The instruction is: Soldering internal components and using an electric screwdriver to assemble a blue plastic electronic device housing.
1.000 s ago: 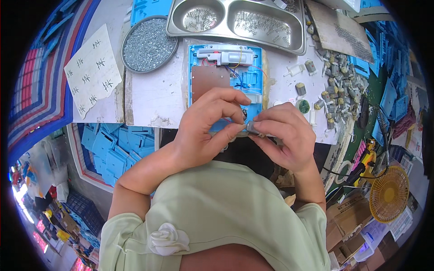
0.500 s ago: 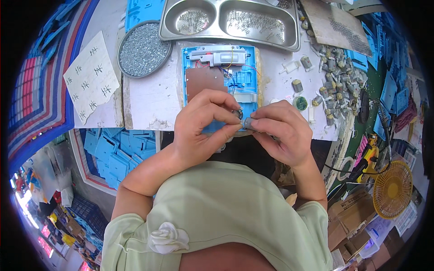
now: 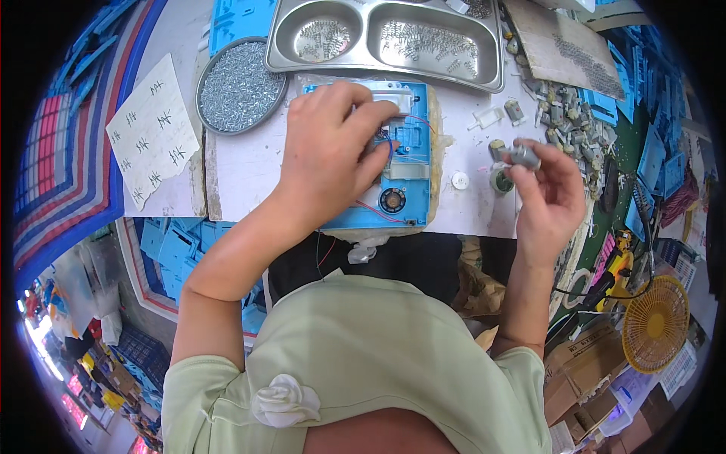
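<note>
My right hand (image 3: 552,185) holds a small grey motor (image 3: 523,157) between thumb and fingers, raised over the right part of the table. My left hand (image 3: 333,147) lies across a blue plastic housing (image 3: 418,212), its fingers curled round something hidden beneath them. Dark wires (image 3: 383,136) show between its thumb and forefinger. In the housing's near part sits a round black speaker (image 3: 392,200). Red wires (image 3: 378,212) run beside the speaker. A white plastic piece (image 3: 407,171) crosses the housing above it.
Many similar motors (image 3: 575,121) are heaped at the right. A white disc (image 3: 460,180) and a green roll (image 3: 501,180) lie near my right hand. A round dish of screws (image 3: 242,85) and a steel tray (image 3: 363,64) with springs stand behind. Blue panels (image 3: 162,257) fill a bin below left.
My hands have parted. The left moved up and left over the housing, uncovering the speaker. My right hand carried the motor up and to the right.
</note>
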`<state>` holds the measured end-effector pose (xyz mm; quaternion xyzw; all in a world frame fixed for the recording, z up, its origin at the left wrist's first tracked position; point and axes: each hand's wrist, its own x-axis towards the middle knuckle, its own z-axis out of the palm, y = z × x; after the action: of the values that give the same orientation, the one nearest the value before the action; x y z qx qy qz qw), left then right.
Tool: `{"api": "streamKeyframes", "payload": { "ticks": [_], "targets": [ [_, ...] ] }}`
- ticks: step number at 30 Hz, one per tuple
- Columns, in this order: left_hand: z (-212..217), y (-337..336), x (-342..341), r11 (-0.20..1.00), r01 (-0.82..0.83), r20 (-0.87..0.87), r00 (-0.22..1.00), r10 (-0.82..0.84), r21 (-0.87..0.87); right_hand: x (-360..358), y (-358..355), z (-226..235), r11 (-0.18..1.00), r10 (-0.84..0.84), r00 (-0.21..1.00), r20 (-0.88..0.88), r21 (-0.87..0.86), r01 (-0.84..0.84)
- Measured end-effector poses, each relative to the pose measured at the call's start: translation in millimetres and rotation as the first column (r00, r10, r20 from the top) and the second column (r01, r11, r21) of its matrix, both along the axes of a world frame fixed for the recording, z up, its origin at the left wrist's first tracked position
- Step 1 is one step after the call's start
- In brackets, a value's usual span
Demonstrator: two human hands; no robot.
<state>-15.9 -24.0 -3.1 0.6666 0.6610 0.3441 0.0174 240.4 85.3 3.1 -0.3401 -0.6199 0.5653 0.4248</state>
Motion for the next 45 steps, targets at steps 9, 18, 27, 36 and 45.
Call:
{"api": "streamKeyframes", "payload": {
  "ticks": [9,18,27,36,45],
  "targets": [
    [-9,21,-10,0.963,0.241,-0.103,0.968,-0.229,0.124,-33,16,-16,0.996,0.080,0.984,0.159,0.032,-0.086],
    [-8,-6,4,0.973,0.231,0.017,0.973,-0.231,-0.027,-50,13,-13,0.956,0.084,0.944,0.320,0.242,-0.167],
    [-11,-13,-7,0.930,0.368,-0.049,0.929,-0.367,0.016,-58,16,-13,0.800,0.127,0.881,0.456,0.478,-0.363],
    [-8,-34,-14,0.941,0.337,0.058,0.940,-0.337,0.016,-74,10,-14,0.715,0.063,0.799,0.597,0.532,-0.454],
    [-14,-48,-25,0.969,0.220,0.294,0.924,-0.245,0.113,-77,15,6,0.680,0.036,0.736,0.677,0.523,-0.514]
  ]
}}
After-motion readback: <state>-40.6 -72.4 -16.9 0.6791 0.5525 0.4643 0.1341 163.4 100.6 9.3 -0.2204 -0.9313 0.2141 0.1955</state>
